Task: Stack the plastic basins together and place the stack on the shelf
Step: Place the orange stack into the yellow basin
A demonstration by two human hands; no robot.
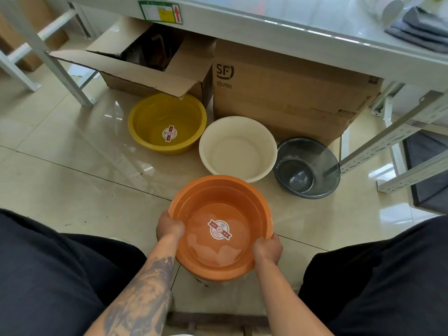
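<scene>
Dark-clad knees frame an orange basin [219,229], gripped at its rim by the left hand [169,227] and the right hand [268,248] and held low over the tiled floor [72,185]. Stacking seems barely begun: nothing is nested yet. From left to right, a yellow basin [167,123], a white basin [237,149] and a grey basin [306,167] sit apart on the floor. Next, one basin must be centred over another and lowered in. Cardboard boxes [286,93] stand behind, under a white shelf [266,30].

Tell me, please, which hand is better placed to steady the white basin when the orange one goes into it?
Right, probably. The right hand grips the orange basin on the side nearer the white basin; the left hand sits farther away.
</scene>
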